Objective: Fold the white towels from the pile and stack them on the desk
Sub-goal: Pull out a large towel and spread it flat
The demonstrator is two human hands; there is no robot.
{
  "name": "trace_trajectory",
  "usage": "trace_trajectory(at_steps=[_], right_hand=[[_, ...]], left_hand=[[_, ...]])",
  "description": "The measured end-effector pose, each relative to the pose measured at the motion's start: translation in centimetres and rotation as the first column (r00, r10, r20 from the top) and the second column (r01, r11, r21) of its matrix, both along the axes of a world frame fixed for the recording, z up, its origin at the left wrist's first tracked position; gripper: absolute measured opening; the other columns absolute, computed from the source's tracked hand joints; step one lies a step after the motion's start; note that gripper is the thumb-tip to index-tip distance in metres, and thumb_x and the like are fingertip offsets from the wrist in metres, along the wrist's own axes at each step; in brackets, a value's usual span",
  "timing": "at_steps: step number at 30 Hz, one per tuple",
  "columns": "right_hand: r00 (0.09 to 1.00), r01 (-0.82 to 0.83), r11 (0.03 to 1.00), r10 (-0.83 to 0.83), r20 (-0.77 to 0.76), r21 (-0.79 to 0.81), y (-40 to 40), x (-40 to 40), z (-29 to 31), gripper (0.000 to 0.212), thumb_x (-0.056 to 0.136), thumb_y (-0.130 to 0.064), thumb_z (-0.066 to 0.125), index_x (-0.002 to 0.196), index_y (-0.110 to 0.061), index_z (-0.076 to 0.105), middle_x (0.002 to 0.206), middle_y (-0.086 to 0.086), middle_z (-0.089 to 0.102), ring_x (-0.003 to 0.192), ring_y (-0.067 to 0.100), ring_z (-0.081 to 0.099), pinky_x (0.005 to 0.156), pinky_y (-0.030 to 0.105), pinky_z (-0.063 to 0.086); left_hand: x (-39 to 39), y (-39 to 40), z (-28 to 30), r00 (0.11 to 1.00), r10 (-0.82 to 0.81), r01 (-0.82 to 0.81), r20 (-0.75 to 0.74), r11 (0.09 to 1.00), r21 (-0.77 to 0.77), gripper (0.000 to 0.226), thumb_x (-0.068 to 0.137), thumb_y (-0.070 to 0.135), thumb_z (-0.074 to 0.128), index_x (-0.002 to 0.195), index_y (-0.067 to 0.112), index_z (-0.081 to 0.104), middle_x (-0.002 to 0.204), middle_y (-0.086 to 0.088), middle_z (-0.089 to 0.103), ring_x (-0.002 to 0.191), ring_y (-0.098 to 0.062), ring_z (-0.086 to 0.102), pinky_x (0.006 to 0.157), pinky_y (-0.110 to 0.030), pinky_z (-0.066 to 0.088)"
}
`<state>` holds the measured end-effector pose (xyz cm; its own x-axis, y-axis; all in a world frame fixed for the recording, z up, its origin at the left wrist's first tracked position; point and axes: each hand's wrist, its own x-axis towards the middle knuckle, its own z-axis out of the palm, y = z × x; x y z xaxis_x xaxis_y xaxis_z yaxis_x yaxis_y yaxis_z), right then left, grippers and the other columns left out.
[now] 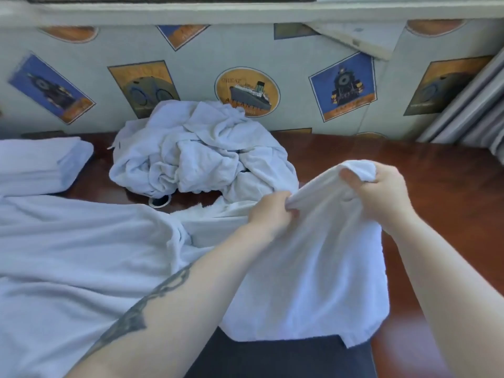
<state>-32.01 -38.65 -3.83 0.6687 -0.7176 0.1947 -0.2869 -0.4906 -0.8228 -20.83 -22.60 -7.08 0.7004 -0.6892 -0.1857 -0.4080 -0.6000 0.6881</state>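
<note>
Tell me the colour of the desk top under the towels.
Glossy reddish-brown wood, seen best in the head view on the bare desk top right of the towel pile.

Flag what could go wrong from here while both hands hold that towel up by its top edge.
1. The held towel is bunched between the left hand and right hand, so the fold may come out uneven.
2. Its lower edge hangs past the desk edge and could slide off if released.
3. The spread towel beside it could get dragged along.

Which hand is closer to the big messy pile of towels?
Left. The left hand grips the held towel right at the pile's near edge; the right hand grips it farther right.
</note>
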Motion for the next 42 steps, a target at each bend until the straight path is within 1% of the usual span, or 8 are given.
trace_trajectory(at_steps=[10,15,22,25,29,36,39,42], right_hand=[[0.7,0.71,0.687,-0.664,-0.264,0.155,-5.6,-1.8,-5.5,0.049,0.077,-0.048,0.06,0.115,-0.019,0.068,0.114,0.013,0.068,0.11,0.036,0.061,0.093,0.04,0.049],[0.783,0.371,0.909,-0.417,-0.461,-0.192,0.6,2.1,-7.7,0.035,0.076,-0.029,0.071,0.109,-0.017,0.069,0.103,0.012,0.07,0.105,0.036,0.061,0.089,0.038,0.042],[0.792,-0.347,0.888,0.45,-0.413,0.302,6.7,8.7,-10.9,0.092,0.076,-0.006,0.072,0.148,-0.042,0.028,0.133,-0.012,0.043,0.09,0.012,0.055,0.058,0.018,0.042],[0.677,-0.377,0.891,0.45,-0.582,0.251,4.5,10.2,-10.7,0.058,0.079,-0.018,0.074,0.129,-0.038,0.051,0.107,-0.006,0.056,0.082,0.016,0.055,0.059,0.024,0.04],[0.597,-0.308,0.944,0.287,-0.749,0.116,0.7,11.2,-8.7,0.021,0.076,-0.033,0.076,0.081,-0.022,0.06,0.077,0.001,0.062,0.062,0.018,0.057,0.052,0.025,0.04],[0.408,-0.219,0.975,0.124,-0.904,0.035,-3.2,12.2,-6.0,0.03,0.071,-0.03,0.079,0.09,-0.009,0.067,0.076,0.009,0.065,0.057,0.026,0.064,0.052,0.029,0.052],[0.535,-0.093,0.988,-0.054,-0.843,-0.123,-3.9,12.8,-5.4,0.02,0.074,-0.019,0.066,0.09,-0.007,0.066,0.074,0.009,0.066,0.063,0.027,0.066,0.056,0.027,0.048],[0.832,0.076,0.988,-0.136,-0.537,-0.133,-3.1,13.4,-6.3,0.045,0.081,-0.009,0.063,0.124,-0.01,0.05,0.13,0.016,0.047,0.108,0.035,0.056,0.078,0.031,0.041]], left_hand=[[8.2,7.9,-4.5,0.973,0.231,-0.228,0.003,0.96,0.165,0.013,0.091,0.019,0.062,0.089,0.006,0.062,0.096,-0.015,0.064,0.088,-0.035,0.064,0.078,-0.047,0.055],[8.2,5.9,-5.0,0.952,0.276,-0.287,0.133,0.955,0.077,0.016,0.091,0.006,0.047,0.075,0.009,0.047,0.096,-0.02,0.063,0.091,-0.037,0.06,0.069,-0.038,0.042],[8.4,4.5,-4.4,0.979,0.161,-0.134,0.129,0.972,-0.192,0.013,0.081,-0.004,0.054,0.089,0.007,0.056,0.087,-0.004,0.06,0.081,-0.021,0.052,0.062,-0.026,0.028],[10.6,5.6,-3.6,0.965,0.083,-0.025,0.249,0.974,-0.227,0.021,0.077,-0.009,0.054,0.088,0.009,0.058,0.088,-0.005,0.058,0.079,-0.023,0.053,0.066,-0.025,0.035],[14.4,7.1,-3.3,0.975,0.075,-0.093,0.207,0.993,0.079,0.009,0.083,-0.003,0.057,0.087,0.005,0.059,0.091,-0.013,0.063,0.07,-0.03,0.068,0.066,-0.04,0.056],[19.6,4.7,0.4,0.989,0.049,0.068,-0.14,0.685,0.725,0.037,0.091,0.01,0.066,0.124,-0.001,0.054,0.075,-0.013,0.067,0.064,-0.024,0.066,0.066,-0.034,0.056],[21.8,2.3,1.5,0.991,0.063,-0.119,0.118,0.819,0.561,0.027,0.088,0.006,0.066,0.113,-0.001,0.059,0.096,-0.019,0.07,0.091,-0.032,0.068,0.087,-0.04,0.056],[21.6,0.4,0.6,0.951,0.078,-0.177,0.3,0.932,0.318,0.064,0.086,0.003,0.065,0.143,0.005,0.037,0.148,-0.02,0.036,0.128,-0.035,0.049,0.099,-0.039,0.044]])
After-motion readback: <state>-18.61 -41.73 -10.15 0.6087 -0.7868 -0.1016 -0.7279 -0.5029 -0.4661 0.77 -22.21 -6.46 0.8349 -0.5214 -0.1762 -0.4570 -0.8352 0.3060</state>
